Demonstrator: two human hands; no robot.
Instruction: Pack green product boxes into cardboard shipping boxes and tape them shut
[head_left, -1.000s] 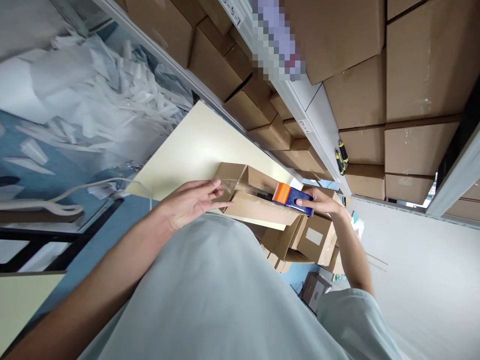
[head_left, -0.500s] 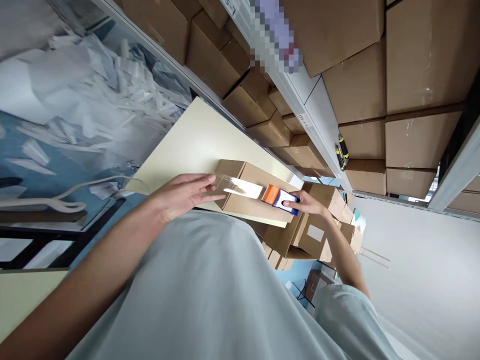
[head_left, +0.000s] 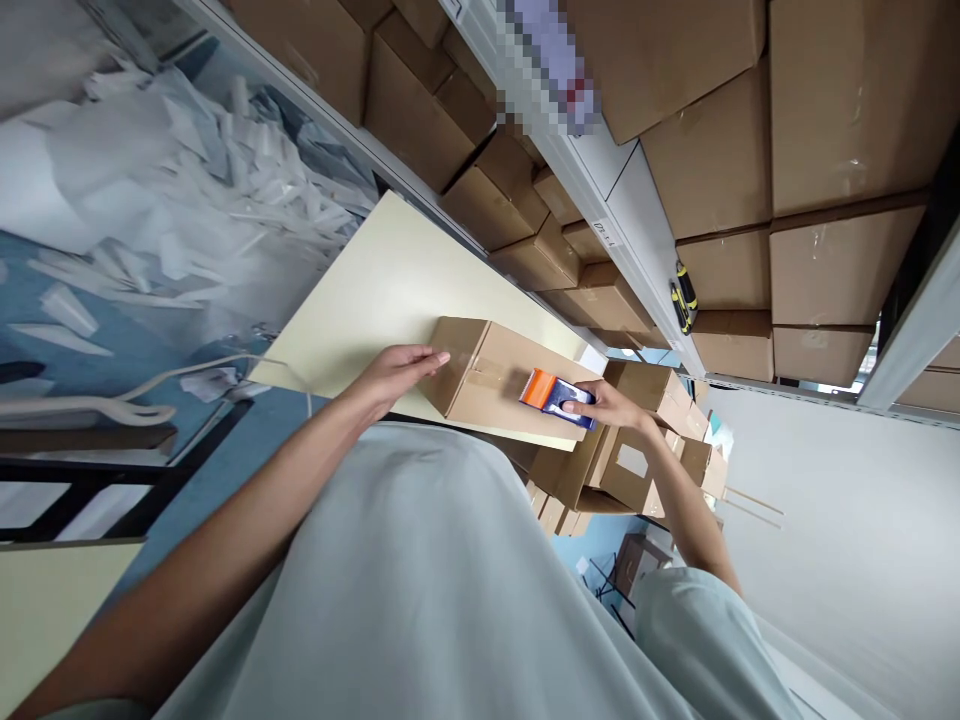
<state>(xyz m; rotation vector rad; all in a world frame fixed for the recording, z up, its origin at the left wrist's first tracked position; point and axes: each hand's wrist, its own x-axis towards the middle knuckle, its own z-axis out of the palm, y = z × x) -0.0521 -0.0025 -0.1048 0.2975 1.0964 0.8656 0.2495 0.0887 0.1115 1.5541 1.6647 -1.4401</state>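
A long closed cardboard box [head_left: 517, 365] lies on the cream tabletop [head_left: 367, 290]. My right hand [head_left: 611, 405] is wrapped round an orange and blue tape dispenser [head_left: 556, 394], held over the box's top near its right end. At the box's left end is my left hand [head_left: 409, 368], its fingers stretched out and close together, the tips at the end face. Nothing can be made out in its fingers. A strip of tape along the top of the box is hard to see from here.
Cardboard boxes [head_left: 517, 190] fill the shelves beyond the table. Two yellow and black cutters [head_left: 682, 297] lie on the shelf edge. Crumpled white paper [head_left: 225, 190] is heaped at the left. More boxes [head_left: 634, 465] stand beyond the table's right end.
The bright clear tape strip between my hands no longer shows as a glare. My left hand has shifted slightly right, its fingers closing together against the box end. The dispenser has tilted slightly.
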